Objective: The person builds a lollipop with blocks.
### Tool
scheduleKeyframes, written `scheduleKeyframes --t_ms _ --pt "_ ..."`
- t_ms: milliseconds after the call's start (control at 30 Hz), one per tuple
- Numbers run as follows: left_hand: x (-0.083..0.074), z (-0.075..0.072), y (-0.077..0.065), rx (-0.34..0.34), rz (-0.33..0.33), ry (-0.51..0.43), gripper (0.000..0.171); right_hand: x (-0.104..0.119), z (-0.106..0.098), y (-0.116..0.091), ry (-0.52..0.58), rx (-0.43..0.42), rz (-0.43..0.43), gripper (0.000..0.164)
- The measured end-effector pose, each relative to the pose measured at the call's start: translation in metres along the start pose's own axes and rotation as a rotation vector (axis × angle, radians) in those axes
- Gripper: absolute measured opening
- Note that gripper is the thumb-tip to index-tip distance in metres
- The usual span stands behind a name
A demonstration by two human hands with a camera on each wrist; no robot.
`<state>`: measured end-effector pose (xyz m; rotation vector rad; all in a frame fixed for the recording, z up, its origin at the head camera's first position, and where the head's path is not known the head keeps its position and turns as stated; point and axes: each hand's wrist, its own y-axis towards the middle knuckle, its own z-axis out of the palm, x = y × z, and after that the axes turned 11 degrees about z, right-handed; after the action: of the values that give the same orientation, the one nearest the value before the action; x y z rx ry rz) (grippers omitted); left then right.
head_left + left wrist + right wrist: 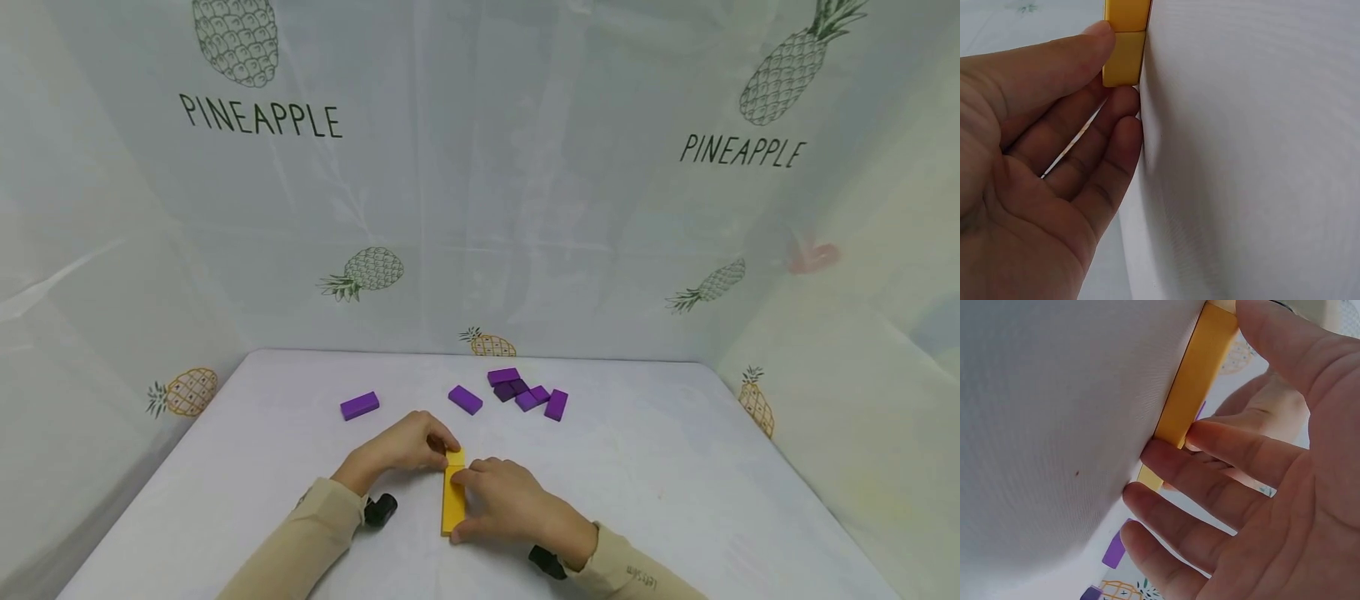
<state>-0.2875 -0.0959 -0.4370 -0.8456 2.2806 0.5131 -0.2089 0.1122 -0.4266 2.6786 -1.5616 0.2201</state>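
In the head view two yellow blocks lie end to end on the white table [660, 483]. The shorter, paler block [456, 457] is at the far end, and the left hand [401, 443] pinches it between thumb and fingers. The right hand [513, 504] spans the longer yellow block [453, 507] from its right side. Its thumb is at the near end, and its fingertips are by the joint between the blocks. Seen from the right wrist, the index fingertip [1200, 432] touches the long block's far end. The left wrist view shows the left thumb [1094, 40] against the yellow side.
Beyond the hands lie a purple block [360, 406] at the left, another purple block [466, 400] near the middle, and a loose cluster of several purple blocks [527, 398]. A pineapple-print sheet [525, 208] hangs behind the table. Black wrist devices [381, 510] sit under both sleeves.
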Motion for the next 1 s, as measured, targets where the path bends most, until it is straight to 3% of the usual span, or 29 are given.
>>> scheduleKeyframes --t_ms 1000 --pt "-0.0004 -0.0005 -0.0033 -0.024 -0.004 -0.051 0.023 0.0016 -0.0026 -0.0027 0.046 0.000 -0.025 0.070"
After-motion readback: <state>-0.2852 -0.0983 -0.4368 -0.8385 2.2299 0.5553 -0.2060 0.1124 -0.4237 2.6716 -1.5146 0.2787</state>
